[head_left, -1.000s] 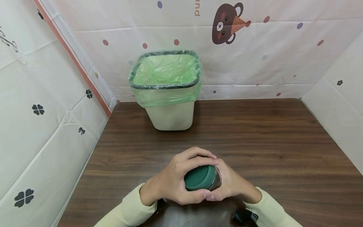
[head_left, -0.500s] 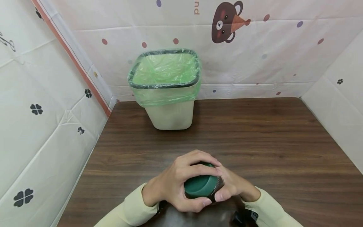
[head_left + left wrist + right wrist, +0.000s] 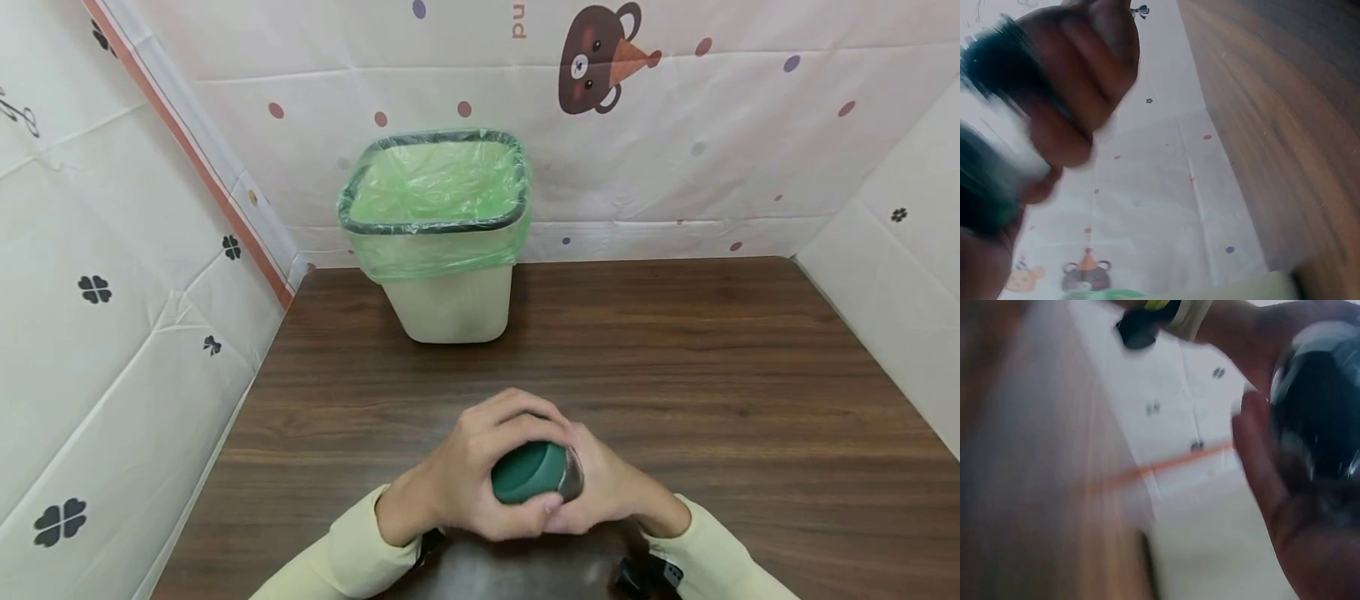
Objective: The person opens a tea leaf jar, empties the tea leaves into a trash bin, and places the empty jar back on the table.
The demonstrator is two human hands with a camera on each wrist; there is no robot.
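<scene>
Close to the front of the table, both hands hold a round jar (image 3: 528, 472) with a green lid. The left hand (image 3: 474, 475) grips the lid from the left, fingers curved over its far side and thumb along its near side. From the right, the right hand (image 3: 609, 482) wraps the body, of which a narrow dark strip shows in the head view. Seen from the right wrist, the jar (image 3: 1316, 406) has a clear, shiny end with something dark inside. In the left wrist view the lid (image 3: 1004, 59) is blurred, partly behind fingers.
A pale waste bin (image 3: 450, 304) lined with a green bag stands at the back left of the brown wooden table (image 3: 675, 350). Patterned white sheeting (image 3: 712, 125) rises behind the table and along both sides. A dark wrist device (image 3: 647, 575) sits by the right sleeve.
Both hands have risen slightly in the head view, with the jar tilting between them. The right thumb has shifted back against the left thumb, and less of the jar's body shows.
</scene>
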